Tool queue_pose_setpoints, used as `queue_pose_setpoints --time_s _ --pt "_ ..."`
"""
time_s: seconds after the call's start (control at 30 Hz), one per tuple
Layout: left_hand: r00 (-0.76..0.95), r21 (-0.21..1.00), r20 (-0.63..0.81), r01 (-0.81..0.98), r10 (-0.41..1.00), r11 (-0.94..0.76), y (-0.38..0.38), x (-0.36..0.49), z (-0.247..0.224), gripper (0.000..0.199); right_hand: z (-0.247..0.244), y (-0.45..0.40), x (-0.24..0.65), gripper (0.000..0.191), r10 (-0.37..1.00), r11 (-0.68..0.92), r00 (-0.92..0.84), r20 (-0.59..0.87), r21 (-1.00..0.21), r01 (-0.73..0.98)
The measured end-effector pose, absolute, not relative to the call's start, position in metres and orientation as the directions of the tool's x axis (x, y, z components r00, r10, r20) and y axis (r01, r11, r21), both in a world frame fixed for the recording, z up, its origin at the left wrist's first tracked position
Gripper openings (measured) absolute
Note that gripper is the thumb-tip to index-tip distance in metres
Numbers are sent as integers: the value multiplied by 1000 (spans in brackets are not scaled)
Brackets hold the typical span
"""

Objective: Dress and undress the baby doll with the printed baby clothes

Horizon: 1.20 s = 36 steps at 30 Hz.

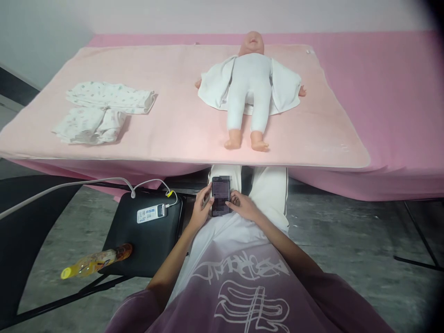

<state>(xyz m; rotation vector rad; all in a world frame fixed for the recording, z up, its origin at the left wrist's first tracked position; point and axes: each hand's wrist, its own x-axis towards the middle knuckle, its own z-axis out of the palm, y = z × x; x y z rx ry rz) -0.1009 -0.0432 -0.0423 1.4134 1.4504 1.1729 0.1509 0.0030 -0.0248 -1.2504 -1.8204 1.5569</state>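
Note:
A dark phone [221, 196] rests upright on my lap, its screen lit. Around its left edge my left hand [202, 206] is closed, thumb along the side. My right hand [242, 204] touches the lower right of the screen with its thumb, the other fingers curled beside the phone with nothing visible in them. Beyond my knees, a baby doll [251, 74] lies on its back on the pink mat [173, 138], with white leggings on its legs and a white garment spread under its arms. Two folded white patterned garments [111, 97] [92, 126] lie at the mat's left.
A black chair [145, 249] stands to my left, holding a white power bank [151, 213] with a cable [83, 184] and a bottle with a yellow cap [97, 261]. The pink-covered table's front edge is just beyond my knees.

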Motion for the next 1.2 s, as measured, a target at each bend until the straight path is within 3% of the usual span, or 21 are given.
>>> queue_pose_setpoints --time_s 0.63,1.2 --pt "-119 961 70 275 990 -35 -43 -96 -43 60 -21 3 153 36 840 -18 -504 -200 -940 342" --pt "-327 972 74 236 942 5 -28 -67 -41 58 -25 5 153 36 829 -57 -515 -219 -948 312"
